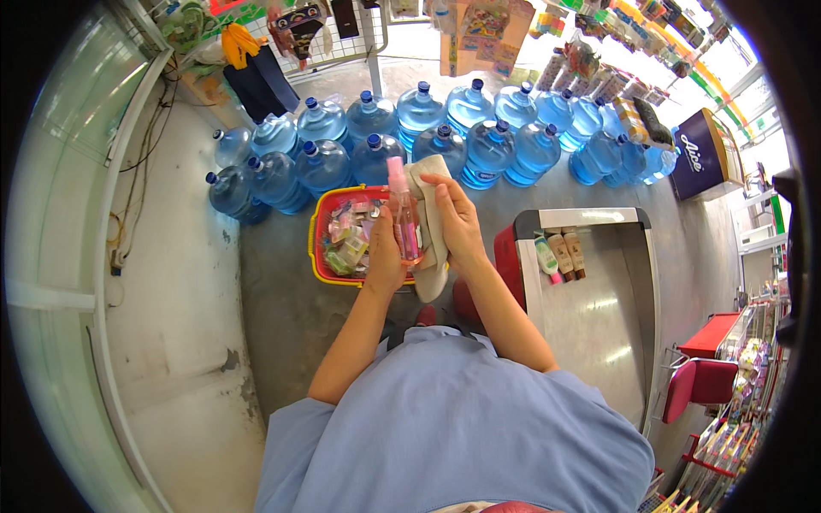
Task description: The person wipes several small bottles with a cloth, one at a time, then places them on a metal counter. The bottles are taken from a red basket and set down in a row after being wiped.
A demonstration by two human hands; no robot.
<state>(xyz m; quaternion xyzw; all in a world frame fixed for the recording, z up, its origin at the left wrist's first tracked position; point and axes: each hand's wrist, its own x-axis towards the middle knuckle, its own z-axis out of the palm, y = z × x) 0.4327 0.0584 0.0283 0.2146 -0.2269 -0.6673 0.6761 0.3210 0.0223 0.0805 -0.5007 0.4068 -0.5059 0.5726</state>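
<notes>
My left hand [383, 251] grips a clear spray bottle [405, 221] of pinkish liquid with a pink cap, held upright. In my right hand [459, 224] is a folded pale cloth [431, 282], pressed close along the bottle's right side. Whether the cloth touches the bottle I cannot tell. Below both hands sits a red basket [321, 224] with a yellow rim, filled with small packaged goods [351, 247]. Part of the basket is hidden behind my hands and the cloth.
Rows of blue water jugs [487, 154] stand on the floor ahead. To the right, a metal-topped counter [590, 333] carries three tubes [559, 255]. A white wall [173, 269] runs along the left. Red chairs [699, 385] and stocked shelves [712, 455] are at far right.
</notes>
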